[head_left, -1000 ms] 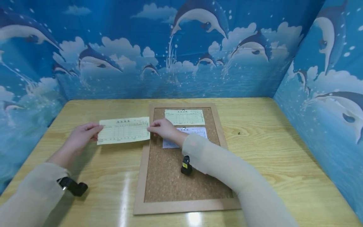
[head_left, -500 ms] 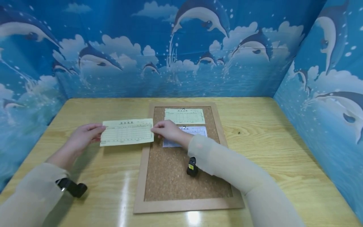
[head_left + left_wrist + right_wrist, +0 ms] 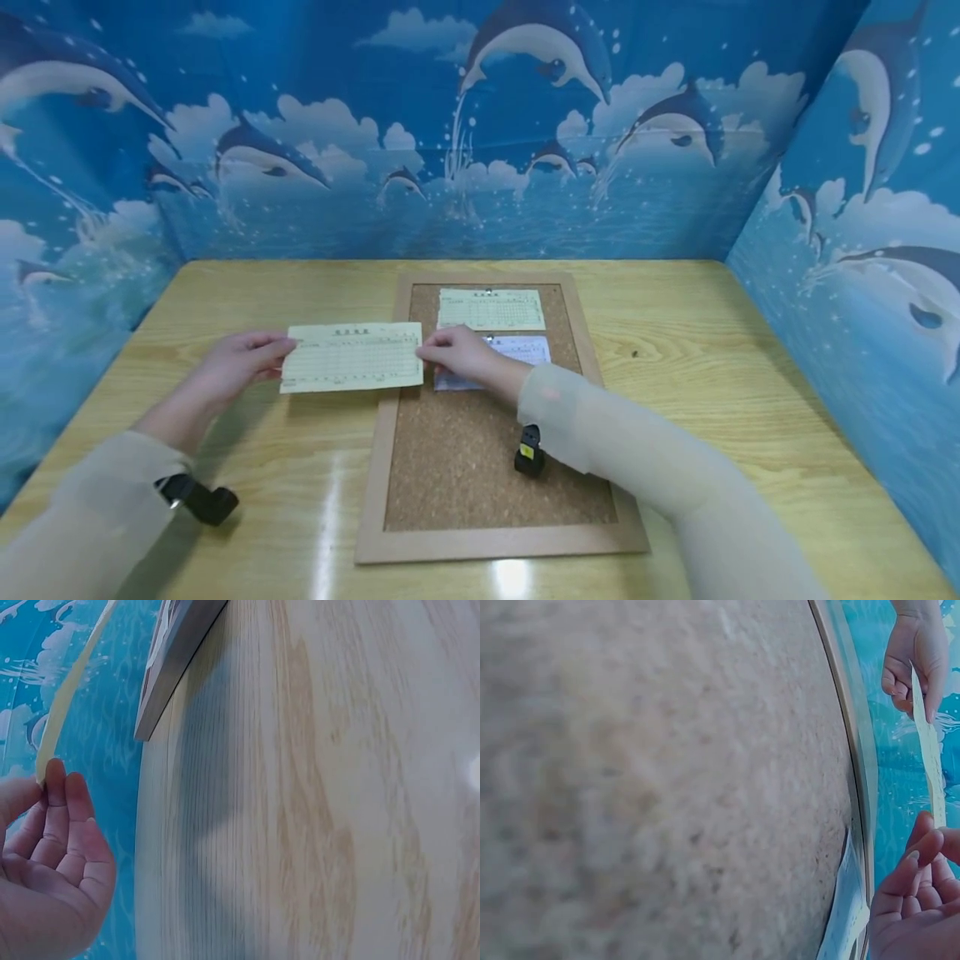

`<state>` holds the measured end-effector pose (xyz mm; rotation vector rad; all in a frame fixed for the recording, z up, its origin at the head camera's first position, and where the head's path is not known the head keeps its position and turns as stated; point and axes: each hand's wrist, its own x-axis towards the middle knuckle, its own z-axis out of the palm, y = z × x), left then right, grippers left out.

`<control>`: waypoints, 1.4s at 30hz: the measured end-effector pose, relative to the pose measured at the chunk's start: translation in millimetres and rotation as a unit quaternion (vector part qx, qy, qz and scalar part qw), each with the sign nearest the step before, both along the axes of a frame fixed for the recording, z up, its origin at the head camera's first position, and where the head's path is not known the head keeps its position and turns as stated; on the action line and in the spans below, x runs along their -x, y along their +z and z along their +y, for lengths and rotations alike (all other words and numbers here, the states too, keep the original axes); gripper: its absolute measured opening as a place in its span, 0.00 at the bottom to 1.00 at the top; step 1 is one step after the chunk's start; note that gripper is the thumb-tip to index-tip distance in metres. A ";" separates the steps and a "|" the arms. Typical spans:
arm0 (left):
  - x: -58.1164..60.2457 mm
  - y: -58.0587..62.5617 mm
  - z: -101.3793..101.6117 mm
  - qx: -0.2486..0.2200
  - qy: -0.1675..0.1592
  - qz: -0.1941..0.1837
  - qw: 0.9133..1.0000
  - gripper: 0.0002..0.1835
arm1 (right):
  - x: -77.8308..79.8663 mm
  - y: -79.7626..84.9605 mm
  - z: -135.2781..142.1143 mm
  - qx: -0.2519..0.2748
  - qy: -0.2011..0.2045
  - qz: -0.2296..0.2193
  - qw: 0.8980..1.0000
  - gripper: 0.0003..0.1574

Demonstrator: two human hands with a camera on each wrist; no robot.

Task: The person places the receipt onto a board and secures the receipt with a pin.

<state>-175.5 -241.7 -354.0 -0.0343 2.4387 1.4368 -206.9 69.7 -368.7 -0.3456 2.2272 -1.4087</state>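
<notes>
A pale yellow printed form (image 3: 352,358) is stretched level between both hands, above the table and the left edge of the corkboard (image 3: 495,467). My left hand (image 3: 243,362) pinches its left edge between thumb and fingers, as the left wrist view also shows. At the opposite edge, the thumb and fingertips of my right hand (image 3: 461,354) pinch the paper. Fixed near the top of the board is a light green form (image 3: 491,309) with a pin at its top. Below that lies a pinned white-lilac form (image 3: 525,348), partly hidden behind the right hand and wrist.
The framed board lies flat on a wooden table (image 3: 720,400). A blue dolphin-print backdrop (image 3: 480,208) closes off the back and sides. Small black cameras hang from both wrists, the right one (image 3: 529,454) over the cork.
Both hands have carried the yellow form to the right and slightly toward me, so its right end now overlaps the board's left side. The pinned forms have stayed put.
</notes>
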 end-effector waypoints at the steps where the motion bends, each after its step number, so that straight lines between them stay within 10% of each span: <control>1: -0.4 0.1 1.1 0.002 -0.003 -0.003 1.000 0.34 | -0.8 -0.1 1.6 0.001 0.000 -0.002 1.000 0.14; 42: -5.2 0.6 30.9 -0.023 -0.047 -0.008 0.999 0.27 | -14.7 -3.1 45.6 -0.002 -0.009 -0.020 1.000 0.13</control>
